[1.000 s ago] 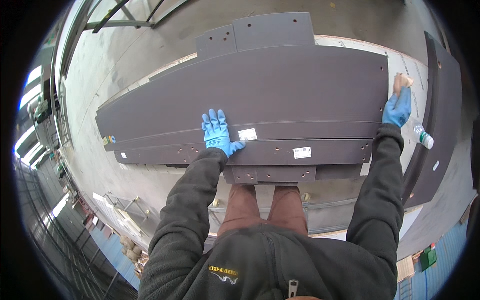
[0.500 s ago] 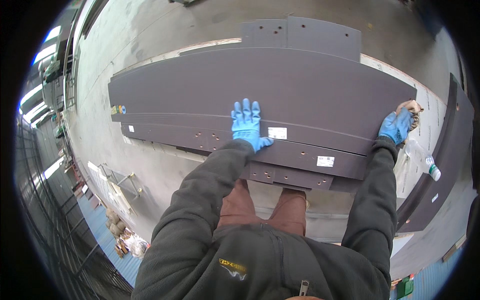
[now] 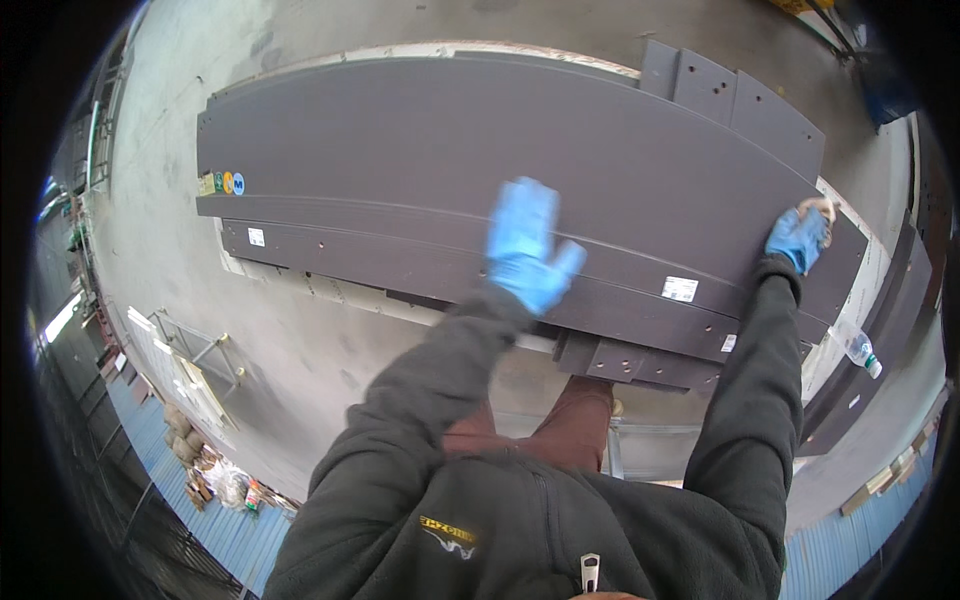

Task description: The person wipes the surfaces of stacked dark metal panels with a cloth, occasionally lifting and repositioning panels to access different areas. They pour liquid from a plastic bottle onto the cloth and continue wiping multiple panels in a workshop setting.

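Right now we stand over the long dark panel [image 3: 430, 160], which fills the upper half of the frame. Its long axis runs from the left of the frame to the right edge, bowing with the lens, and its near long edge faces us just above our knees. Beneath it shows a pale desk [image 3: 880, 275], peeking out at the right end. Our left hand [image 3: 527, 245], gloved in blue, lies flat and spread on the panel near the middle of the frame, fingers pointing up-frame across the short axis, gripping nothing. Our right hand [image 3: 797, 238] sits at the panel's right end, curled around something pale; we cannot tell what. A clear plastic bottle [image 3: 858, 350] lies on the desk just below that hand.
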The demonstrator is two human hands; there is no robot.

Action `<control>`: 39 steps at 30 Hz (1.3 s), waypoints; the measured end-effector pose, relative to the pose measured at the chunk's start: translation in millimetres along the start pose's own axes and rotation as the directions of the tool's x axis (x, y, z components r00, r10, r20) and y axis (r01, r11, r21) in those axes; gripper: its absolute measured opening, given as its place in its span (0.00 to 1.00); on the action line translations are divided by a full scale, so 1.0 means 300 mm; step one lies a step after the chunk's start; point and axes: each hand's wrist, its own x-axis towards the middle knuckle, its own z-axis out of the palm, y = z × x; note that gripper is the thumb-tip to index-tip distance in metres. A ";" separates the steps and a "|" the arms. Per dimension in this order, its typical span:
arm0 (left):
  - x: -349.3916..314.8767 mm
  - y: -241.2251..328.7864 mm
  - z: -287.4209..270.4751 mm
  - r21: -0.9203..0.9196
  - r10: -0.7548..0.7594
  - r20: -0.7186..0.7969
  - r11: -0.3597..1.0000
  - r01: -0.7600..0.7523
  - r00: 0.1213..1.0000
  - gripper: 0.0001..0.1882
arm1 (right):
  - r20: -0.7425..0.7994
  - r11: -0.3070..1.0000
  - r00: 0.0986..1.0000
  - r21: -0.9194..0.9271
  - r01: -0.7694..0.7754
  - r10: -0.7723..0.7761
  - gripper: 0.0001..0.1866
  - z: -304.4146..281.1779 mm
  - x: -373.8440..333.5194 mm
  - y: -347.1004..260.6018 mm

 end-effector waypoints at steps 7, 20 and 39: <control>-0.010 -0.899 -0.559 0.416 -0.334 -0.329 0.788 0.453 0.883 0.48 | 0.110 0.827 0.935 0.509 0.238 -0.336 0.27 -0.388 0.067 -1.150; 0.035 -1.021 -0.605 0.444 -0.501 -0.078 0.757 0.480 0.862 0.48 | 0.065 0.494 0.697 0.752 0.437 -0.714 0.21 -0.565 -0.258 -1.305; 0.019 -1.132 -0.578 0.421 -0.401 -0.101 0.812 0.404 0.911 0.47 | 0.212 0.549 0.701 0.781 0.297 -0.681 0.30 -0.714 -0.259 -1.531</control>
